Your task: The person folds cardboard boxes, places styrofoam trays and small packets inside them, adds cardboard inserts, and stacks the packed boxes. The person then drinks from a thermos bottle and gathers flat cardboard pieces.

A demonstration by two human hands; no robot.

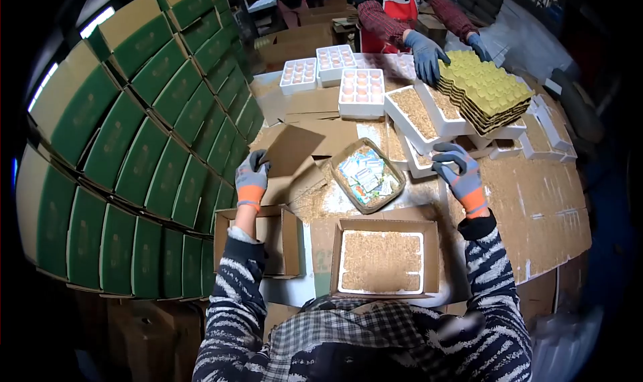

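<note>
My left hand [252,180], in a grey and orange glove, has its fingers closed at the left corner of a brown cardboard sheet [293,149]. My right hand [460,178] is raised beside the white foam boxes, fingers curved and apart, with nothing between them. Close to my body, a cardboard box [432,258] holds a white foam box [344,261] filled level with tan shavings [382,255]. Below my left hand stands an open cardboard box [292,245]. Between my hands sits a basket [395,198] of small printed packets [368,174].
Green boxes [161,127] are stacked at left. White egg trays [362,104] stand at the back. Foam boxes with shavings [412,114] lie at right. A co-worker in gloves [425,55] touches a stack of yellow egg trays [485,87]. Flat cardboard [542,201] covers the right side.
</note>
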